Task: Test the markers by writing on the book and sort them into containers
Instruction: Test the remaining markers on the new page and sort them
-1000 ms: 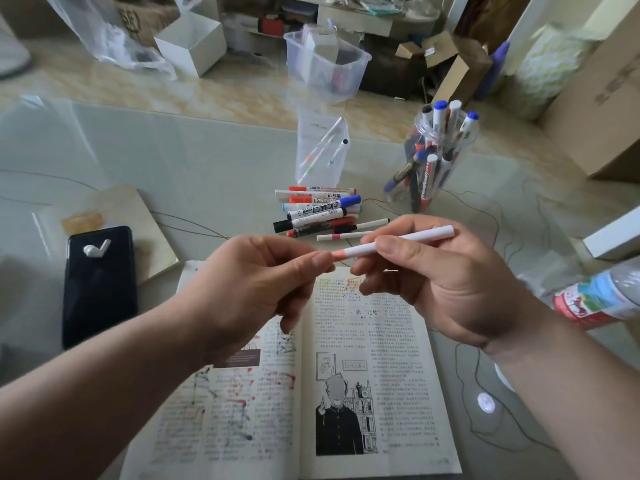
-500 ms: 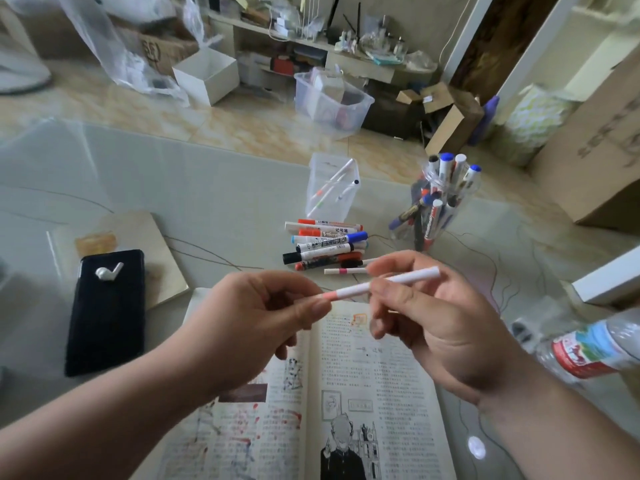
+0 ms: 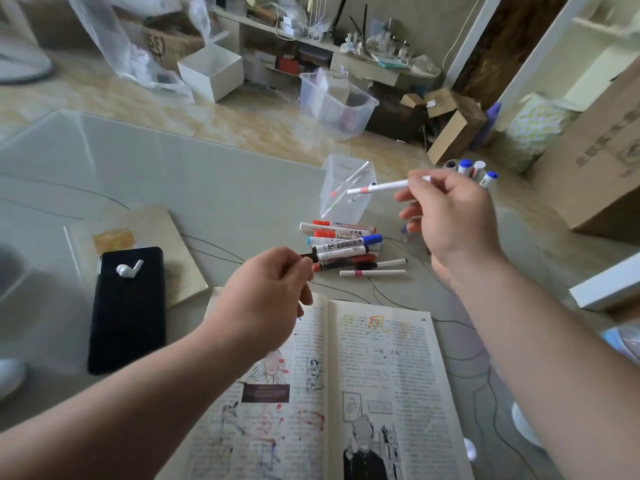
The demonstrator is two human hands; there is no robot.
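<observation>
Holding a white marker [image 3: 381, 186] in our right grip [image 3: 450, 216] near the clear container [image 3: 331, 174], we cannot judge our left grip [image 3: 266, 289].

My right hand [image 3: 450, 216] hides the back end of the marker [image 3: 377, 187] it grips. It also hides nearly all of the standing markers [image 3: 465, 165] behind it, so only a few caps show above my knuckles. My left hand [image 3: 270, 289] covers the near ends of the pile [image 3: 346, 244], and I cannot tell whether its curled fingers pinch anything. The book [image 3: 381, 375] runs off the bottom edge, my left forearm lies over part of its left page, and its print is too small to read. The bottle [image 3: 623, 341] at the right edge is cut off and blurred.
</observation>
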